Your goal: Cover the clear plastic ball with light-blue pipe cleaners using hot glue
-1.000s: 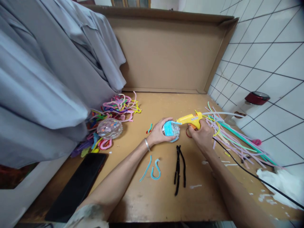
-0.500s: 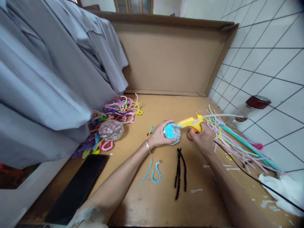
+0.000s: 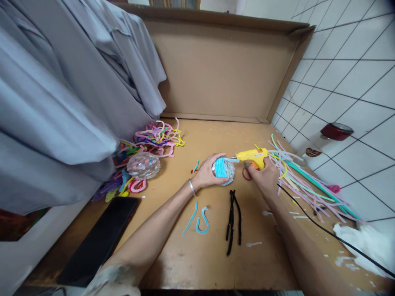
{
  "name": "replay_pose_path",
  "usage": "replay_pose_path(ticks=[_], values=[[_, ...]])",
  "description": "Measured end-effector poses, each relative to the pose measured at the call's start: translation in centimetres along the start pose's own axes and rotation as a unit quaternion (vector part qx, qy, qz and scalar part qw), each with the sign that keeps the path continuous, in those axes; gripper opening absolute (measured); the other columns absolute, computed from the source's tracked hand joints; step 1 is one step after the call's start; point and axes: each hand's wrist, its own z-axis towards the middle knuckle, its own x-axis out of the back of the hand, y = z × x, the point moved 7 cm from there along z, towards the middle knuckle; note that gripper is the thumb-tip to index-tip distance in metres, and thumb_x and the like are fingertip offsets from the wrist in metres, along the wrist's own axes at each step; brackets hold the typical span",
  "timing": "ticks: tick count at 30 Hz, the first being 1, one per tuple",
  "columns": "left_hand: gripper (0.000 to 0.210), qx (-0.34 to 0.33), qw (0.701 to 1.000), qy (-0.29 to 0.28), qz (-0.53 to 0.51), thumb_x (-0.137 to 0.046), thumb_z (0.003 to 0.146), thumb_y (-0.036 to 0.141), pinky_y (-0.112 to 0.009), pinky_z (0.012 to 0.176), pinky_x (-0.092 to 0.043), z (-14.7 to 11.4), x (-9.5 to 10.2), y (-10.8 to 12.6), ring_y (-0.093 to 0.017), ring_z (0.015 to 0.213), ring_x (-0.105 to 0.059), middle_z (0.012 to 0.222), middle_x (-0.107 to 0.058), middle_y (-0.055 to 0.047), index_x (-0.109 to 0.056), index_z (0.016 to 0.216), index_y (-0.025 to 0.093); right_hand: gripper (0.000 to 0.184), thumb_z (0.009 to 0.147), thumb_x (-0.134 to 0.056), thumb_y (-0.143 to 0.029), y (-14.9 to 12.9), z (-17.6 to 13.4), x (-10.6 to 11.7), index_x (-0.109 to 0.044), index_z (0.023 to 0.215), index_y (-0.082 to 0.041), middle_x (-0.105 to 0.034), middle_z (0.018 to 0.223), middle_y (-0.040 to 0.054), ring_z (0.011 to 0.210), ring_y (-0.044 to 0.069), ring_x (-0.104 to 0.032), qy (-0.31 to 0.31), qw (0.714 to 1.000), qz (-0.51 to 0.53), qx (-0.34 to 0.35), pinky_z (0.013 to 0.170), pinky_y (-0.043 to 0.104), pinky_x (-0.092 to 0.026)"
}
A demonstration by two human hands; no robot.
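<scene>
My left hand (image 3: 210, 172) is wrapped round a small rounded object (image 3: 228, 172), clear or silvery, partly covered with rows of light blue pipe cleaner (image 3: 220, 167). A loose end of the blue strip sticks out to the right along its top. In my right hand (image 3: 265, 176) is a yellow glue gun (image 3: 251, 155), its nozzle pointing left at the top of the rounded object, close to the blue strip. Whether the tip touches cannot be made out. Scissors with red-orange handles (image 3: 247, 172) lie partly hidden by my right hand. Two blue pipe cleaner pieces (image 3: 202, 222) and several black ones (image 3: 231, 222) lie nearer me.
A heap of coloured pipe cleaners (image 3: 157, 137) with a clear bumpy ball (image 3: 143, 165) is at left, beside a black phone (image 3: 100, 240). Long pastel pipe cleaners (image 3: 308, 181), a red-lidded jar (image 3: 336, 131), white tissue (image 3: 364, 248) and a black cord (image 3: 327, 231) are at right.
The glue gun has shifted slightly right, and its metal nozzle now shows beside the blue strip. My left hand keeps its hold on the rounded object. The camera view has moved a little.
</scene>
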Motion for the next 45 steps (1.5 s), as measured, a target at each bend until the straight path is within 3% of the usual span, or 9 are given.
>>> replay_pose_path(ticks=[12, 17, 21, 23, 27, 31, 35, 38, 45], values=[[0.081, -0.001, 1.0, -0.001, -0.001, -0.086, 0.061, 0.033, -0.042, 0.107, -0.048, -0.1, 0.0, 0.1, -0.028, 0.121, -0.06, 0.13, -0.061, -0.011, -0.053, 0.132, 0.018, 0.038, 0.075, -0.06, -0.051, 5.3, -0.7, -4.2, -0.058, 0.089, -0.016, -0.061, 0.086, 0.0118, 0.08, 0.026, -0.053, -0.062, 0.994, -0.093, -0.02, 0.071, 0.037, -0.043], [0.08, -0.011, 1.0, 0.003, -0.005, -0.086, 0.061, 0.033, -0.041, 0.106, -0.048, -0.1, -0.1, 0.2, -0.028, 0.12, -0.06, 0.129, -0.061, -0.012, -0.053, 0.132, 0.015, 0.035, 0.078, -0.059, -0.045, 4.6, -1.0, -4.7, -0.059, 0.092, -0.013, -0.064, 0.089, 0.0157, 0.085, 0.029, -0.057, -0.102, 0.983, -0.151, 0.026, 0.076, 0.039, -0.044], [0.08, -0.008, 1.0, 0.0, -0.002, -0.086, 0.06, 0.032, -0.041, 0.107, -0.048, -0.1, -0.2, 0.0, -0.028, 0.12, -0.06, 0.129, -0.061, -0.011, -0.053, 0.132, 0.017, 0.044, 0.084, -0.057, -0.047, 3.2, -1.3, -4.2, -0.061, 0.1, -0.006, -0.064, 0.098, 0.0243, 0.094, 0.035, -0.058, -0.16, 0.959, -0.23, 0.038, 0.079, 0.043, -0.044], [0.08, -0.009, 1.0, 0.0, -0.001, -0.086, 0.06, 0.032, -0.042, 0.108, -0.047, -0.1, -0.2, 0.0, -0.028, 0.121, -0.06, 0.13, -0.06, -0.01, -0.053, 0.132, 0.018, 0.048, 0.087, -0.055, -0.048, 2.1, -1.3, -3.5, -0.06, 0.106, -0.004, -0.063, 0.102, 0.0266, 0.098, 0.038, -0.058, -0.156, 0.955, -0.246, 0.05, 0.082, 0.047, -0.043], [0.079, -0.017, 1.0, -0.002, 0.002, -0.086, 0.061, 0.032, -0.043, 0.109, -0.046, -0.1, -0.2, 0.3, -0.029, 0.122, -0.059, 0.131, -0.06, -0.011, -0.053, 0.132, 0.018, 0.051, 0.089, -0.054, -0.046, -2.4, -1.8, -1.6, -0.054, 0.123, -0.008, -0.063, 0.108, 0.0218, 0.098, 0.035, -0.058, -0.076, 0.976, -0.106, 0.176, 0.084, 0.048, -0.043], [0.077, -0.026, 1.0, -0.004, 0.013, -0.084, 0.062, 0.032, -0.044, 0.108, -0.047, 0.0, -0.3, 0.7, -0.029, 0.12, -0.06, 0.131, -0.06, -0.011, -0.053, 0.132, 0.019, 0.049, 0.092, -0.056, -0.047, -7.1, -3.2, 0.8, -0.052, 0.129, -0.015, -0.064, 0.099, 0.013, 0.09, 0.027, -0.059, -0.01, 0.947, 0.115, 0.301, 0.082, 0.042, -0.047], [0.076, -0.033, 0.999, 0.003, 0.024, -0.084, 0.061, 0.031, -0.045, 0.106, -0.048, 0.0, -0.4, 0.9, -0.029, 0.118, -0.061, 0.127, -0.062, -0.011, -0.054, 0.13, 0.02, 0.019, 0.099, -0.047, -0.031, -9.4, -3.1, 0.8, -0.064, 0.102, -0.022, -0.065, 0.085, 0.0073, 0.08, 0.021, -0.06, -0.04, 0.933, 0.161, 0.318, 0.072, 0.035, -0.048], [0.074, -0.04, 0.999, 0.021, 0.026, -0.085, 0.061, 0.032, -0.045, 0.105, -0.048, -0.1, -0.2, 0.8, -0.029, 0.116, -0.062, 0.125, -0.063, -0.011, -0.055, 0.128, 0.02, 0.023, 0.1, -0.045, -0.025, -9.7, -2.3, 0.3, -0.065, 0.089, -0.022, -0.064, 0.079, 0.0056, 0.075, 0.019, -0.061, -0.056, 0.93, 0.184, 0.314, 0.07, 0.032, -0.048], [0.074, -0.055, 0.996, 0.058, 0.048, -0.085, 0.062, 0.032, -0.047, 0.107, -0.047, -0.4, 0.4, 0.2, -0.029, 0.119, -0.06, 0.127, -0.062, -0.011, -0.055, 0.129, 0.021, 0.02, 0.099, -0.049, -0.027, -8.5, -2.3, -0.7, -0.066, 0.09, -0.022, -0.066, 0.081, 0.0057, 0.075, 0.019, -0.062, -0.065, 0.94, 0.178, 0.283, 0.069, 0.031, -0.049]])
